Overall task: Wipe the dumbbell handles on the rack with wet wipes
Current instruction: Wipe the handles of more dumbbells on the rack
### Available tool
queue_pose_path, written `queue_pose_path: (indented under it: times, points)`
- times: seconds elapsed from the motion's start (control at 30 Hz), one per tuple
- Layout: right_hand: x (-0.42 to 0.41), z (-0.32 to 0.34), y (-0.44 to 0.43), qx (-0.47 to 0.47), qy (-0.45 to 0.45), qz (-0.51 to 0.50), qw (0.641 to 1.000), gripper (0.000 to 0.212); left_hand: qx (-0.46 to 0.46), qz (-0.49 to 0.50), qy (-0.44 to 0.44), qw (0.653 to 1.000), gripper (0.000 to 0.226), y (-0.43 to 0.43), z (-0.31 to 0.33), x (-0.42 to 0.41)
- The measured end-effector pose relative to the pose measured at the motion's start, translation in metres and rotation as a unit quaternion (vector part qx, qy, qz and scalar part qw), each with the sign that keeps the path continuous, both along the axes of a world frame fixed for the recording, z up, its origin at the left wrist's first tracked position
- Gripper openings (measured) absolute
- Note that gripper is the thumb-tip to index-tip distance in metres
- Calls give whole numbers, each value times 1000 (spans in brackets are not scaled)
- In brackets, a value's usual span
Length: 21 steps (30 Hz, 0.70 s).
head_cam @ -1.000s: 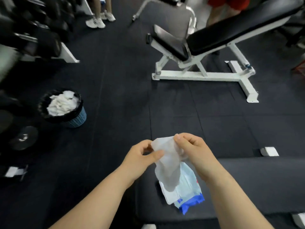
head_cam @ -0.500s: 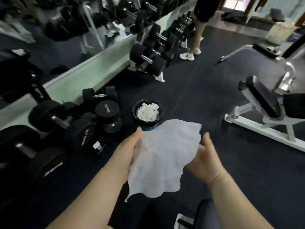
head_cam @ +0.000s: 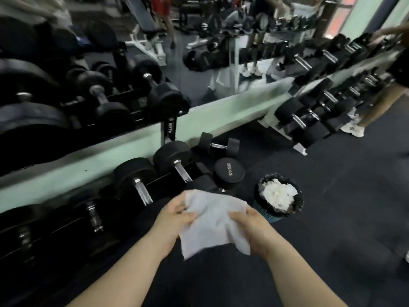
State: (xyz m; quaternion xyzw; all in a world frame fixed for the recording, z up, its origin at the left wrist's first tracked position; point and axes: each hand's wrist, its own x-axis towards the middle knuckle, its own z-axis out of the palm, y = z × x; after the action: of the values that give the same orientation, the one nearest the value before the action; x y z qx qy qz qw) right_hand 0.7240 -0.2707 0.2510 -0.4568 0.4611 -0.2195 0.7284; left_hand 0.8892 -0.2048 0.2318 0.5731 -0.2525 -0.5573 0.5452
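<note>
Two bare hands are up in front of the rack, and both have hold of one white wet wipe [head_cam: 213,222]. The left hand [head_cam: 171,220] pinches the wipe's left edge, fingers curled over the cloth; the right hand [head_cam: 254,227] closes on its right edge, thumb on top. The wipe hangs spread between them, its lower corner drooping free above the dark floor [head_cam: 332,196].

Just beyond the hands sits the lower shelf of the dumbbell rack [head_cam: 168,129], and there are the chrome dumbbell handles [head_cam: 143,193], one right past the left hand, a second [head_cam: 182,172] beside it towards the shelf's right end. The wipe touches neither. Further left along the shelf more handles show, though the blur there makes them hard to count. The upper shelf carries bigger black dumbbells.

At the right end of the rack, on the floor, a dumbbell marked 35KG [head_cam: 229,170] stands on its end, with a smaller one [head_cam: 219,146] lying behind it. Just right of the hands stands a small bin [head_cam: 269,218] with a black liner, heaped with crumpled white wipes. A second rack [head_cam: 314,111] runs off along the mirrored wall at the right.
</note>
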Motion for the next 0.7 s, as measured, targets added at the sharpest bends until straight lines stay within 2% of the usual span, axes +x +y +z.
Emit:
queue_pose_path:
  times: [0.1, 0.17, 0.2, 0.23, 0.3, 0.33, 0.5, 0.6, 0.7]
  points:
    - [30, 18, -13, -38, -78, 62, 994, 24, -98, 74, -10, 992, 30, 4, 37, 41]
    - [48, 29, -19, -44, -99, 124, 986, 39, -138, 48, -12, 989, 24, 13, 57, 64]
    - [56, 28, -22, -52, -88, 143, 984, 44, -136, 31, -29, 990, 23, 18, 60, 71]
    - [64, 25, -24, -62, -70, 161, 983, 40, -119, 30, -45, 991, 22, 23, 57, 77]
    - [83, 19, -29, -70, -41, 176, 981, 19, -81, 68, -46, 993, 28, 27, 50, 86]
    - [91, 16, -33, -68, -35, 172, 982, 15, -67, 88, -48, 993, 33, 27, 48, 90]
    - [120, 10, -60, -101, 21, 191, 976, 33, -20, 125, -60, 990, 25, 29, 55, 100]
    - [134, 8, -68, -85, 30, 237, 967, 29, 8, 144, -142, 979, 34, 26, 60, 98]
    - [148, 17, -74, -34, -39, 271, 961, 26, -16, 179, -228, 957, 32, 31, 74, 94]
